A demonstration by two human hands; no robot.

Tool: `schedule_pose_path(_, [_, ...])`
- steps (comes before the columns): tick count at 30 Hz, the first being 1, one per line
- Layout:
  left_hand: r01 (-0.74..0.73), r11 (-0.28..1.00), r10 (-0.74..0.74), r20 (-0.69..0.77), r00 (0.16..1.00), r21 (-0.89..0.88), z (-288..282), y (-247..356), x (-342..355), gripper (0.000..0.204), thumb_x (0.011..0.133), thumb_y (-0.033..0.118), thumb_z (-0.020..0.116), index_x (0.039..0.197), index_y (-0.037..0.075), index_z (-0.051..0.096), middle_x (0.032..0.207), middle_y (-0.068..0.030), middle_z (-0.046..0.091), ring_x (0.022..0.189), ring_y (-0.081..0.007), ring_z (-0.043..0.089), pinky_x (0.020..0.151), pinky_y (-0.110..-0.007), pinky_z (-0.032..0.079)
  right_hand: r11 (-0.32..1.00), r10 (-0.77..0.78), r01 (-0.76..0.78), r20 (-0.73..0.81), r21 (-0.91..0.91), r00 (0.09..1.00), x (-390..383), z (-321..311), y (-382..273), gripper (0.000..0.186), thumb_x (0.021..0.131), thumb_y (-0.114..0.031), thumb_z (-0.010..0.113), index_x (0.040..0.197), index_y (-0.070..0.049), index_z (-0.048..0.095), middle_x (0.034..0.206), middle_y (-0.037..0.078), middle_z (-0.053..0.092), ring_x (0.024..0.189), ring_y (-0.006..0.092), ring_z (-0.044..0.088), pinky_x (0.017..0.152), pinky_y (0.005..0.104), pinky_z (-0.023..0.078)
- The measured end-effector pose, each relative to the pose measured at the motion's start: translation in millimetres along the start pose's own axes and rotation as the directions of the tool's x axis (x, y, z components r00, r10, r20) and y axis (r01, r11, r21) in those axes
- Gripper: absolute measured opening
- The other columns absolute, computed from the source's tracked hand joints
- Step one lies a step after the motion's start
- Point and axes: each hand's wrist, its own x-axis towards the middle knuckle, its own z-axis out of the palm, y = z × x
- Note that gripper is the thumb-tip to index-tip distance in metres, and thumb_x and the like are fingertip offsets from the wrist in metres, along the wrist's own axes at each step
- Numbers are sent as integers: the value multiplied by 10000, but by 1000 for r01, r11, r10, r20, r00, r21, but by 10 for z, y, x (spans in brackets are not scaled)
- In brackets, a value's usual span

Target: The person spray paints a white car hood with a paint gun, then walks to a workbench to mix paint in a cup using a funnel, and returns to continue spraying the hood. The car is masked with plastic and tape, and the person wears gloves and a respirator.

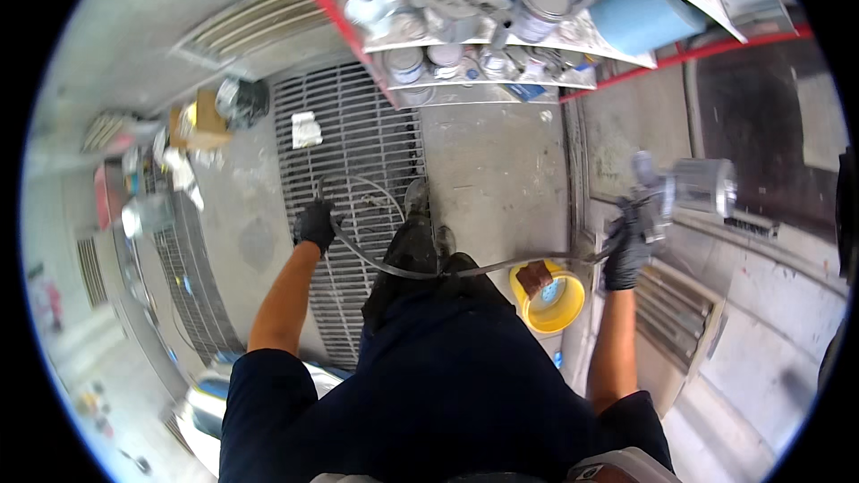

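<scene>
My right hand (628, 255), in a dark glove, is wrapped round a spray gun (656, 204) held out at the right. A clear cylindrical cup (705, 186) is attached to the gun and points away to the right. From the gun a grey air hose (492, 266) sags across in front of my legs to my left hand (315, 225). That hand, gloved in black, is closed on the hose over the floor grating, where a loop of it curls beyond the fingers. Both hands are slightly blurred.
Ahead stands a red-framed shelf (488, 85) crowded with paint cans. Below my right arm is a yellow bucket (580, 304) with a brown cloth (534, 278) over its rim. Metal grating (349, 143) runs along the floor. At left are a cardboard box (208, 121) and a dark bag (242, 103).
</scene>
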Motion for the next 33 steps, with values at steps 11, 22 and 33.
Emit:
schedule_pose_path(11, [-613, 790, 551, 431, 714, 6, -314, 2863, 1696, 527, 849, 386, 594, 1247, 48, 522, 1236, -201, 552, 1133, -348, 533, 948, -421, 435, 989, -147, 105, -641, -103, 754, 410, -1339, -1625, 205, 872, -118, 569, 1044, -47, 654, 951, 41, 594, 585, 78, 495, 480, 192, 380])
schedule_pose_path(22, [-633, -63, 989, 37, -144, -772, -1767, 6770, 366, 964, 741, 127, 757, 1464, 35, 127, 1484, -160, 244, 1276, -249, 394, 1041, -377, 371, 990, 142, -126, -326, 70, 935, 871, -1249, -781, 359, 862, -161, 667, 1168, -3, 563, 1009, 89, 639, 831, 151, 603, 706, 294, 502])
schedule_pose_path(33, [-496, 275, 939, 342, -48, -824, -1624, 6994, 1438, 878, 737, 139, 754, 1413, 0, 211, 1353, -127, 403, 1237, -283, 409, 1057, -387, 322, 861, 422, -171, 483, -480, 767, 1894, -1388, -944, 605, 750, -492, 721, 1130, -33, 616, 1016, 177, 635, 964, 301, 602, 868, 368, 468])
